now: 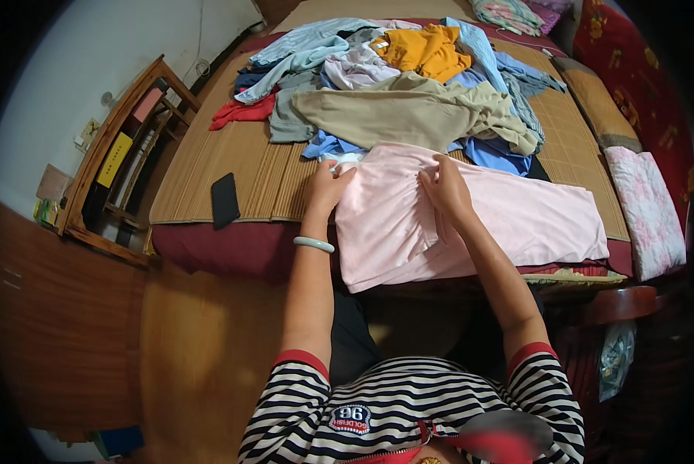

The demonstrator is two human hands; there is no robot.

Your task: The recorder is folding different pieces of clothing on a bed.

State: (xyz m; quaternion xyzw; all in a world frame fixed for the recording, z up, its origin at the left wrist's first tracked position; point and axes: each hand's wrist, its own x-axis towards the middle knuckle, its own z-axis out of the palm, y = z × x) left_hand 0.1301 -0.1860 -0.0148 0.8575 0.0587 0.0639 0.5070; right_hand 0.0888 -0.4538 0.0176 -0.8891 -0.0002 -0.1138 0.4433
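A pale pink garment (532, 214) lies spread along the near edge of the bed, its left part hanging over the edge. My left hand (329, 182) grips its upper left corner between thumb and fingers. Further right, my right hand (447, 188) pinches the cloth near its upper edge, where folds gather below the fingers. Just beyond the garment, beige trousers (382, 113) lie crumpled on a heap of clothes. Blue cloth (498, 155) shows under them, and an orange garment (425, 52) rests on the heap's far part.
A black phone (225, 200) lies on the bamboo mat (266, 174) at the left. Red cloth (245, 110) edges the heap. On the right are a folded pink-and-white quilt (646, 211) and a brown pillow (596, 104). A wooden frame (109, 133) stands left of the bed.
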